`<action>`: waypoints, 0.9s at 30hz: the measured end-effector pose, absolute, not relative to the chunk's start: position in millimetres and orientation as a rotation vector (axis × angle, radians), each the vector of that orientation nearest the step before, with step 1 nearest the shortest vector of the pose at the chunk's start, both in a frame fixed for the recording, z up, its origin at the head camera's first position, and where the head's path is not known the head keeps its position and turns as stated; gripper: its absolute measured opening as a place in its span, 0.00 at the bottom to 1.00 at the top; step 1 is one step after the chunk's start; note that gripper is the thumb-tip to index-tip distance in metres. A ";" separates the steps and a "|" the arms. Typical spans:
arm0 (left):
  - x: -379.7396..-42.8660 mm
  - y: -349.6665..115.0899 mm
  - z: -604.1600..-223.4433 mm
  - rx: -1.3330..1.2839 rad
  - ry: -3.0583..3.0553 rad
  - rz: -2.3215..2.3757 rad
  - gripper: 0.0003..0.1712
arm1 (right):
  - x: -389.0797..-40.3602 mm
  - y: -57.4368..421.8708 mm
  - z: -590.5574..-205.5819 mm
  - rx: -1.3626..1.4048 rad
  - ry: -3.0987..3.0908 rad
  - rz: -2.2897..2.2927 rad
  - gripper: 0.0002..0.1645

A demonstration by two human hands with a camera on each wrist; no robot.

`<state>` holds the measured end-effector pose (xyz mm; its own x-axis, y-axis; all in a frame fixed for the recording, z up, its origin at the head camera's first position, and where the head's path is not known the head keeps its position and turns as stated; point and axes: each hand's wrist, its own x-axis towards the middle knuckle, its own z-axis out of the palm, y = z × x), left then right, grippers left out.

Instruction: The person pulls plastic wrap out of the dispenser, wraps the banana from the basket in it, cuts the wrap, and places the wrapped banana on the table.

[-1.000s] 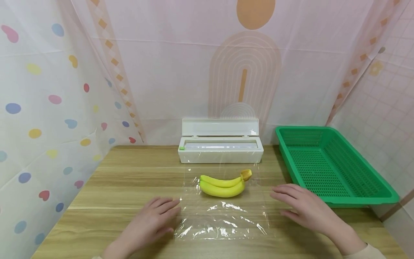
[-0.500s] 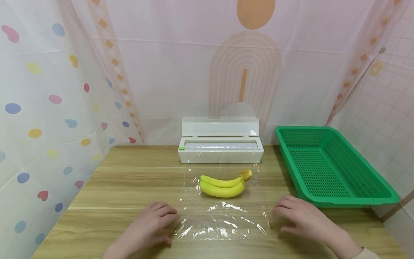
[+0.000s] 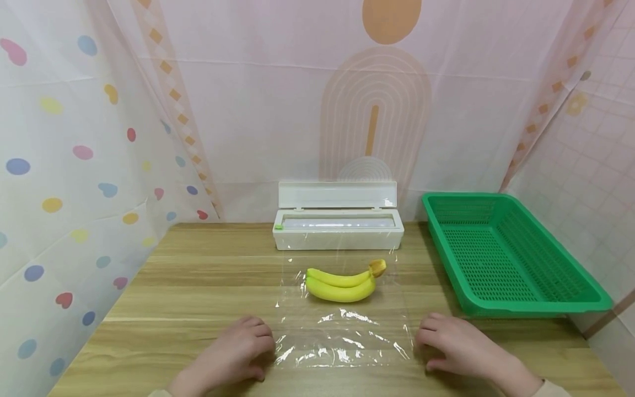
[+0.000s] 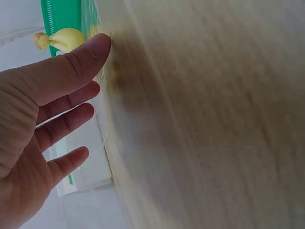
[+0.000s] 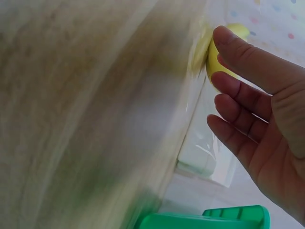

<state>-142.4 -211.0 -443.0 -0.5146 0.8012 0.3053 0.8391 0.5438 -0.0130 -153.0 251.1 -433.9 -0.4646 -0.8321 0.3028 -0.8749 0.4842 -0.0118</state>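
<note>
Two joined yellow bananas (image 3: 341, 286), stem to the right, lie on a clear sheet of cling film (image 3: 347, 353) spread over the table. The film runs back to a white cling film dispenser (image 3: 339, 240) with its lid raised. My left hand (image 3: 238, 350) is beside the film's left edge, fingertips near its front corner. At the opposite edge is my right hand (image 3: 456, 344), placed much the same way. In both wrist views the fingers (image 4: 66, 121) and thumb are loosely bent and apart, holding nothing. The bananas (image 5: 218, 64) show behind the right thumb.
A green plastic basket (image 3: 448, 259) stands at the right, behind my right hand. The wood-grain table (image 3: 198, 275) ends at patterned cloth (image 3: 268, 121) at the back and sides. A small green slider (image 3: 279, 226) sits on the dispenser's left end.
Both hands have come down and nearer the front corners of the film, their fingers bending more. The bananas, film, dispenser and basket have stayed put.
</note>
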 end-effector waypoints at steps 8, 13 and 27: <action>-145.0 -208.7 -444.9 -1.392 -2.530 -0.181 0.21 | -153.5 247.6 -440.0 1.466 -2.498 0.234 0.22; -145.8 -207.5 -446.4 -1.404 -2.510 -0.209 0.19 | -153.4 245.7 -443.7 1.454 -2.519 0.233 0.23; -145.4 -206.5 -446.9 -1.450 -2.474 -0.276 0.14 | -156.1 242.8 -447.2 1.489 -2.534 0.249 0.18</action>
<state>-145.4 -206.5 -446.9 -0.4682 0.8252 0.3161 0.8745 0.4840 0.0317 -156.1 242.8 -447.2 -0.4766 -0.8433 0.2485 -0.8755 0.4808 -0.0476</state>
